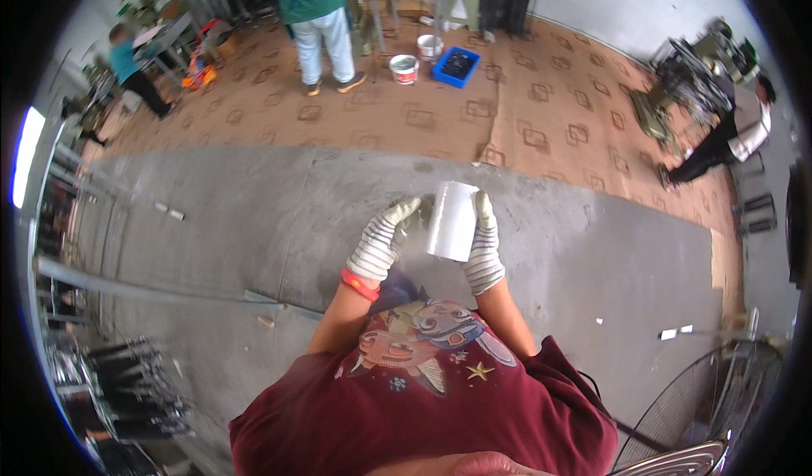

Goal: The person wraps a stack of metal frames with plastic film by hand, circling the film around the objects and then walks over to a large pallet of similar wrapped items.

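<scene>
Cylinder [452, 220], glossy silvery-white, gripped in the striped-gloved right hand [484, 243]; left hand [382, 237] loosely spread alongside; blue rectangular plastic tray [447, 80] beyond.

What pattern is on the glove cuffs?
Dark stripes on white, running around the cuffs of both the left glove and right glove. Best seen in the head view.

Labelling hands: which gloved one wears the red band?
The left hand: the red band circles its wrist, below the striped glove. The right hand, holding the white piece, shows none.
</scene>
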`<state>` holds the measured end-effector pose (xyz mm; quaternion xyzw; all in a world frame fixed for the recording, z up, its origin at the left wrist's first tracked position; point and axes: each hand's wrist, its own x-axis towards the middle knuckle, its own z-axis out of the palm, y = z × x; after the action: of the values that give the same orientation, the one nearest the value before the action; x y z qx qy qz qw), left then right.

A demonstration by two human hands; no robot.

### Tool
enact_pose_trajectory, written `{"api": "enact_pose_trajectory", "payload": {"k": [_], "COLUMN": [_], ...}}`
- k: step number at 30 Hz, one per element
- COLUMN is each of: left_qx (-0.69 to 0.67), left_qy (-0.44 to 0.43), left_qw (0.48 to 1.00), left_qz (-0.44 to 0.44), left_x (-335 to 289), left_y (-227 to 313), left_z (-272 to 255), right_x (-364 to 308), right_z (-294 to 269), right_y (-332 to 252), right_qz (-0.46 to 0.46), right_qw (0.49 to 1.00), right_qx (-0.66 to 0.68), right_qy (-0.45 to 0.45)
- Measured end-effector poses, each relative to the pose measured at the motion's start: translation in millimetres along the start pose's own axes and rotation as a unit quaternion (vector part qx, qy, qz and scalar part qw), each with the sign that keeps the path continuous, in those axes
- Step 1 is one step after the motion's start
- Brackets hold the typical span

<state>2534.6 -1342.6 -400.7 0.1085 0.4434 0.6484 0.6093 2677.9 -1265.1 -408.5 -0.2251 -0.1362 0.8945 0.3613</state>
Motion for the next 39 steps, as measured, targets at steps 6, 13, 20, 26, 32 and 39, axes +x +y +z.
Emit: {"api": "enact_pose_trajectory", "payload": {"k": [6,13,20,26,32,39], "left_qx": [0.014,-0.004,-0.028,-0.047,-0.034,-0.054], "left_qy": [-0.102,-0.209,-0.211,-0.181,-0.15,-0.137], "left_qw": [0.993,0.975,0.972,0.978,0.986,0.989], "left_qz": [-0.054,-0.08,-0.096,-0.093,-0.071,-0.013], "left_x": [49.3,105.2,142.1,189.4,258.6,312.9], "left_y": [51.9,103.1,120.1,127.7,170.7,214.1], "left_z": [-2.8,-32.8,-60.7,-72.0,-64.7,-65.2], "right_x": [46.0,109.7,160.1,211.2,307.0,394.1], "right_z": [26.7,39.0,37.5,41.2,47.1,82.9], "right_y": [1.6,19.9,31.4,25.3,-2.0,-26.1], "right_qz": [-0.022,-0.033,0.009,0.036,0.07,0.152], "right_qw": [0.998,0.983,0.97,0.971,0.953,0.935], "right_qx": [0.044,0.137,0.194,0.228,0.27,0.272], "right_qy": [-0.025,-0.114,-0.144,-0.063,-0.115,-0.166]}}
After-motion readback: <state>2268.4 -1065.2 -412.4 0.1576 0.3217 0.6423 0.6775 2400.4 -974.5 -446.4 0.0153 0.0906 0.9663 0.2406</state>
